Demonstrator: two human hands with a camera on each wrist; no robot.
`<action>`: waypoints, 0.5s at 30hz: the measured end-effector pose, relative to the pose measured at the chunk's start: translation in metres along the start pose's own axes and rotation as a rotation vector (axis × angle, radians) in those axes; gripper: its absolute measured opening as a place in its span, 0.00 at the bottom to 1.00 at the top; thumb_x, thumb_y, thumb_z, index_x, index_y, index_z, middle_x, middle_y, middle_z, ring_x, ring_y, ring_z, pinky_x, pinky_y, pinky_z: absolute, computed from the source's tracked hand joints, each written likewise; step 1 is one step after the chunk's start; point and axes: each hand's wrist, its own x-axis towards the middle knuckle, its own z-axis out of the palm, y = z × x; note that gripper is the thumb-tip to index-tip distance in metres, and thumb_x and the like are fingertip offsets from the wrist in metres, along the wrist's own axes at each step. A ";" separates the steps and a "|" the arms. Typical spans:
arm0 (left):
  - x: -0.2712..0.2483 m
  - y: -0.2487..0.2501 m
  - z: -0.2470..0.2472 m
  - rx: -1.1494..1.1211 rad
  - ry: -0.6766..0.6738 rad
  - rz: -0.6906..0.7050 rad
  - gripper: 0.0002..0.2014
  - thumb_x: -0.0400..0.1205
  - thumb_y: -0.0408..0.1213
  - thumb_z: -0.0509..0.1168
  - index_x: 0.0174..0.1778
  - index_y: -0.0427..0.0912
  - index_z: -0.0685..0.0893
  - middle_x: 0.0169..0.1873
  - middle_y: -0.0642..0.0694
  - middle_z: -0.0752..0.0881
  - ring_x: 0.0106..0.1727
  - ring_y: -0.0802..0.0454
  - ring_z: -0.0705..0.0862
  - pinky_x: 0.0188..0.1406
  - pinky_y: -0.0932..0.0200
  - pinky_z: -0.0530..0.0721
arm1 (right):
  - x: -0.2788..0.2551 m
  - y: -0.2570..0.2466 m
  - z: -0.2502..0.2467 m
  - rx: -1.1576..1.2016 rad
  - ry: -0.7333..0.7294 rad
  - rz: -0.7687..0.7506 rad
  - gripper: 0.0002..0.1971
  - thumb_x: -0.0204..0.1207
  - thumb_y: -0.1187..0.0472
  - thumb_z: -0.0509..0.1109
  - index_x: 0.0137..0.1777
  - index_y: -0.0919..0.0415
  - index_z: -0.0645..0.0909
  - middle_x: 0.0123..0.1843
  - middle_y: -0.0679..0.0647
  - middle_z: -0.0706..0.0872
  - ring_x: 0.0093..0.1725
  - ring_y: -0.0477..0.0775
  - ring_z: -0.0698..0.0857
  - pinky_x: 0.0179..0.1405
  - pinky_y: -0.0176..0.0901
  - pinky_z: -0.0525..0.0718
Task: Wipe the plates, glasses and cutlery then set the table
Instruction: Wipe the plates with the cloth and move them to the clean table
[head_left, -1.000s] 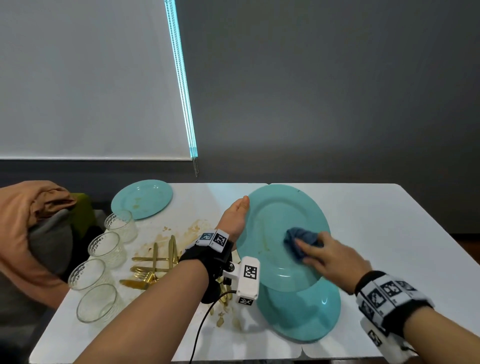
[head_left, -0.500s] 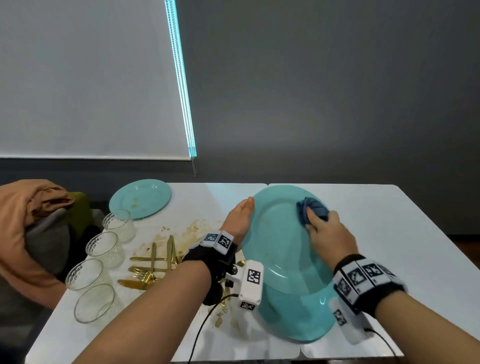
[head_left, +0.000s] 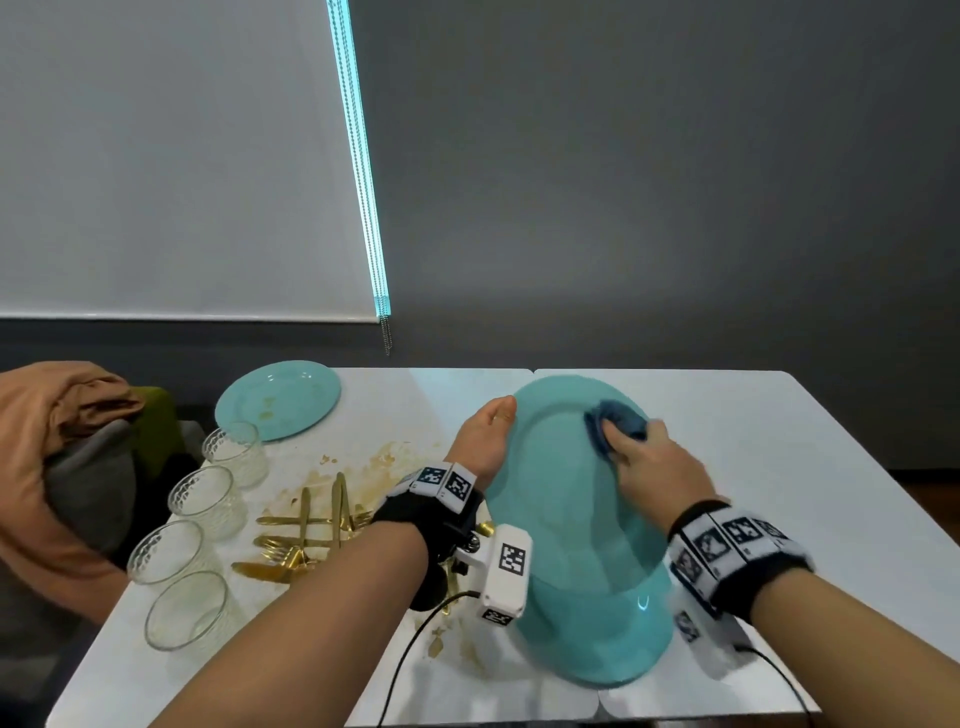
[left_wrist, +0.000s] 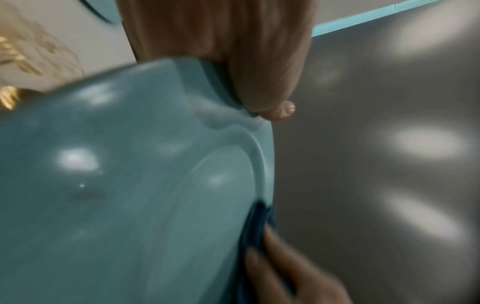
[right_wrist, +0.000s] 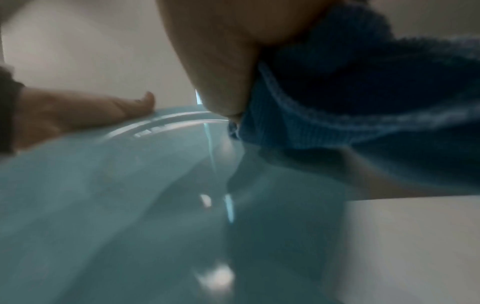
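Observation:
My left hand (head_left: 488, 431) grips the left rim of a teal plate (head_left: 550, 499), tilted up off the white table (head_left: 779, 431); its thumb (left_wrist: 280, 112) hooks over the edge. My right hand (head_left: 649, 467) holds a bunched dark blue cloth (head_left: 613, 423) and presses it to the plate's upper right part; the cloth (right_wrist: 363, 102) fills the right wrist view above the plate (right_wrist: 130, 205). A second teal plate (head_left: 597, 639) lies flat beneath. A third, stained plate (head_left: 278, 400) sits at the far left. Several glasses (head_left: 208, 499) and gold cutlery (head_left: 306, 535) lie left.
Brown food smears (head_left: 384, 457) and crumbs mark the table around the cutlery. A heap of orange and grey cloth (head_left: 62, 441) sits off the table's left edge. Wrist-camera cables (head_left: 415, 639) trail over the near edge. A grey wall stands behind.
My right hand has carried the cloth from the plate's middle up to its upper right part, then slightly left. The left hand keeps its grip on the tilted plate.

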 end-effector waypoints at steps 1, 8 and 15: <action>-0.002 0.001 0.007 0.006 -0.012 0.008 0.18 0.88 0.47 0.52 0.61 0.42 0.82 0.59 0.43 0.85 0.61 0.46 0.83 0.67 0.47 0.78 | 0.001 -0.016 0.000 0.050 0.003 -0.007 0.21 0.82 0.52 0.56 0.75 0.37 0.66 0.59 0.59 0.71 0.53 0.66 0.81 0.54 0.53 0.81; 0.006 -0.015 -0.006 -0.079 0.100 -0.019 0.22 0.85 0.55 0.52 0.60 0.42 0.82 0.57 0.46 0.86 0.58 0.48 0.83 0.64 0.52 0.79 | -0.046 -0.035 0.026 -0.006 -0.301 -0.475 0.30 0.74 0.38 0.41 0.75 0.34 0.66 0.63 0.56 0.73 0.54 0.66 0.82 0.49 0.50 0.81; -0.001 -0.035 -0.006 -0.092 0.095 -0.080 0.30 0.76 0.68 0.55 0.61 0.48 0.83 0.60 0.45 0.86 0.63 0.44 0.83 0.67 0.40 0.79 | -0.005 0.019 -0.008 -0.062 -0.091 0.056 0.24 0.84 0.51 0.54 0.80 0.42 0.59 0.64 0.61 0.71 0.57 0.66 0.81 0.56 0.50 0.79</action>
